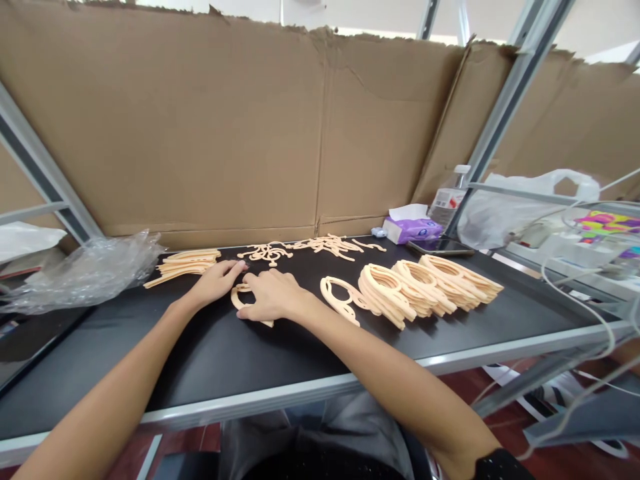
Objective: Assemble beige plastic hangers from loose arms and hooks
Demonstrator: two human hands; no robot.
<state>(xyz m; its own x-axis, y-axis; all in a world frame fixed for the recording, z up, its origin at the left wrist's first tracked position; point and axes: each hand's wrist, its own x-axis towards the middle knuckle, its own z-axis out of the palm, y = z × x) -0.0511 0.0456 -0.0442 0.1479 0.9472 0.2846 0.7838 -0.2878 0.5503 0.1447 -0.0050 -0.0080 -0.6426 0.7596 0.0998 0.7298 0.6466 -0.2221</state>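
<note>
Both my hands rest on the black tabletop [215, 353] over one peach-coloured plastic frame piece [241, 298]. My right hand [273, 295] lies over the piece with fingers curled down on it. My left hand [216, 282] touches its far left end, fingers pressed on the table. To the right lies a fanned row of stacked peach oval frames [430, 283], with a single flat one [340, 298] at its near end. A pile of curved peach strips [184, 264] sits to the left. Loose trimmed scraps [320, 247] lie along the back.
A cardboard wall [225, 133] stands behind the table. Crumpled clear plastic [85, 270] lies at the left. A tissue pack [413, 229], a phone [440, 247], a water bottle [450, 197] and a white bag [525, 200] sit at the back right. Cables [575, 293] hang at the right.
</note>
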